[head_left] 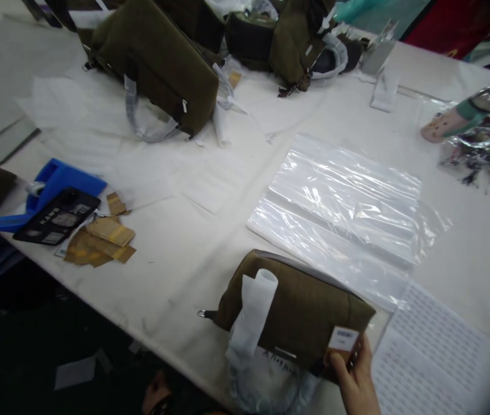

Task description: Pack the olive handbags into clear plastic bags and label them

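An olive-brown handbag point(301, 311) lies on the table near its front edge, its handle wrapped in clear plastic and a piece of white foam wrap point(256, 314) over its side. My right hand point(355, 372) is at the bag's right end, thumb and fingers closed on a tag with a white barcode label point(343, 339). Low at the bottom, beyond the table edge, my left hand point(157, 392) shows only in part, dark and blurred, away from the bag; its fingers cannot be made out.
Clear plastic bags point(340, 202) lie behind the handbag, printed sheets point(430, 351) at right. Brown tags point(102, 236), a phone point(57, 218) and a blue tape dispenser point(66, 178) sit left. More olive bags point(158, 63) stand at the back; a bottle point(465, 114) lies right.
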Demonstrator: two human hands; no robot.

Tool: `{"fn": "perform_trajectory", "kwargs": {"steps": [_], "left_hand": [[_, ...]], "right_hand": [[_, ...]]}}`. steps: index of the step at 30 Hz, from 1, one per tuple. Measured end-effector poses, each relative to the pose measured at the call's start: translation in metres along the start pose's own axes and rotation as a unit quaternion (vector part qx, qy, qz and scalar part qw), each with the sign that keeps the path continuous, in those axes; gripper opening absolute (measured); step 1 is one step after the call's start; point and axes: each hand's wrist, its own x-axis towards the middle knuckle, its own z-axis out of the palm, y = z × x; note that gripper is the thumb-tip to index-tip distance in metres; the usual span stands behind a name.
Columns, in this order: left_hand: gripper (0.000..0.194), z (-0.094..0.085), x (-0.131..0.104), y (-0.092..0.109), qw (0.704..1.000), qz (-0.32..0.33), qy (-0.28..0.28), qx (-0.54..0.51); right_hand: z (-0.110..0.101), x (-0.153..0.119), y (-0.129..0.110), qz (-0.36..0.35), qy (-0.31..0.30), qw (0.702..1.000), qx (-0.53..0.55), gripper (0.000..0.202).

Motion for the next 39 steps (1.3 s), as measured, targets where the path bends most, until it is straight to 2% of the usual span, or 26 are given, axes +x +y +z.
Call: {"fn": "perform_trajectory", "kwargs": {"steps": [2, 3, 4, 5, 6, 7, 8, 10, 11, 12, 14, 17, 19, 21, 22, 24, 25, 27, 28, 31, 35, 37, 39], "left_hand": [[0.027, -0.003, 0.019, -0.010, 0.994, -0.039, 0.083, -0.066], [0.029, -0.006, 0.029, -0.007, 0.985, -0.042, 0.124, -0.116], [0.033, -0.009, 0.040, 0.003, 0.972, -0.010, 0.148, -0.182], [0.038, -0.013, 0.048, 0.018, 0.952, 0.056, 0.149, -0.262], [0.042, -0.017, 0.053, 0.037, 0.916, 0.145, 0.136, -0.349], [0.046, -0.023, 0.055, 0.060, 0.858, 0.272, 0.077, -0.429], [0.055, -0.028, 0.052, 0.085, 0.808, 0.361, 0.021, -0.465], [0.069, -0.036, 0.035, 0.128, 0.754, 0.448, -0.083, -0.473], [0.067, -0.038, 0.023, 0.143, 0.732, 0.471, -0.127, -0.475], [0.068, -0.038, 0.008, 0.152, 0.719, 0.492, -0.142, -0.470], [0.065, -0.031, -0.021, 0.151, 0.705, 0.520, -0.151, -0.458], [0.062, -0.014, -0.055, 0.120, 0.711, 0.538, -0.144, -0.430], [0.063, -0.007, -0.067, 0.097, 0.720, 0.547, -0.131, -0.407], [0.064, -0.010, -0.072, 0.085, 0.726, 0.562, -0.073, -0.390], [0.063, -0.016, -0.074, 0.085, 0.722, 0.579, -0.029, -0.378], [0.060, -0.032, -0.076, 0.093, 0.688, 0.642, 0.054, -0.333], [0.059, -0.040, -0.076, 0.101, 0.662, 0.683, 0.077, -0.298], [0.059, -0.051, -0.077, 0.121, 0.612, 0.755, 0.085, -0.220], [0.062, -0.052, -0.077, 0.132, 0.598, 0.776, 0.078, -0.185], [0.071, -0.042, -0.078, 0.156, 0.588, 0.798, 0.060, -0.121], [0.076, -0.024, -0.076, 0.161, 0.589, 0.801, 0.037, -0.105], [0.072, -0.030, -0.069, 0.158, 0.579, 0.807, 0.002, -0.120], [0.062, -0.051, -0.056, 0.159, 0.565, 0.809, -0.051, -0.155]], "right_hand": [[-0.002, 0.002, 0.006, -0.050, 0.012, 0.999, -0.013, 0.086], [-0.002, 0.003, 0.009, -0.078, 0.021, 0.996, -0.022, 0.084], [-0.001, 0.005, 0.012, -0.105, 0.030, 0.994, -0.030, 0.082], [0.000, 0.006, 0.014, -0.130, 0.038, 0.990, -0.037, 0.081], [0.003, 0.008, 0.016, -0.152, 0.048, 0.986, -0.043, 0.079], [0.005, 0.010, 0.017, -0.169, 0.060, 0.983, -0.046, 0.079], [0.008, 0.011, 0.017, -0.182, 0.071, 0.980, -0.047, 0.078], [0.010, 0.008, 0.016, -0.192, 0.090, 0.976, -0.044, 0.078], [0.009, 0.004, 0.015, -0.189, 0.098, 0.976, -0.044, 0.078], [0.007, -0.002, 0.016, -0.181, 0.106, 0.977, -0.044, 0.079], [-0.002, -0.018, 0.022, -0.158, 0.120, 0.979, -0.049, 0.081], [-0.015, -0.047, 0.047, -0.129, 0.139, 0.979, -0.070, 0.082], [-0.017, -0.063, 0.066, -0.134, 0.157, 0.975, -0.085, 0.086], [-0.015, -0.072, 0.076, -0.184, 0.220, 0.952, -0.104, 0.091], [-0.014, -0.074, 0.077, -0.225, 0.264, 0.931, -0.117, 0.090], [-0.011, -0.075, 0.069, -0.323, 0.325, 0.874, -0.161, 0.082], [-0.011, -0.073, 0.062, -0.372, 0.321, 0.849, -0.193, 0.075], [-0.012, -0.067, 0.046, -0.442, 0.262, 0.816, -0.264, 0.065], [-0.013, -0.062, 0.039, -0.458, 0.228, 0.806, -0.297, 0.063], [-0.011, -0.047, 0.028, -0.450, 0.187, 0.797, -0.357, 0.066], [-0.002, -0.038, 0.031, -0.437, 0.189, 0.801, -0.362, 0.067], [-0.007, -0.040, 0.031, -0.444, 0.166, 0.807, -0.352, 0.069], [-0.024, -0.042, 0.026, -0.462, 0.139, 0.813, -0.326, 0.074]]}}
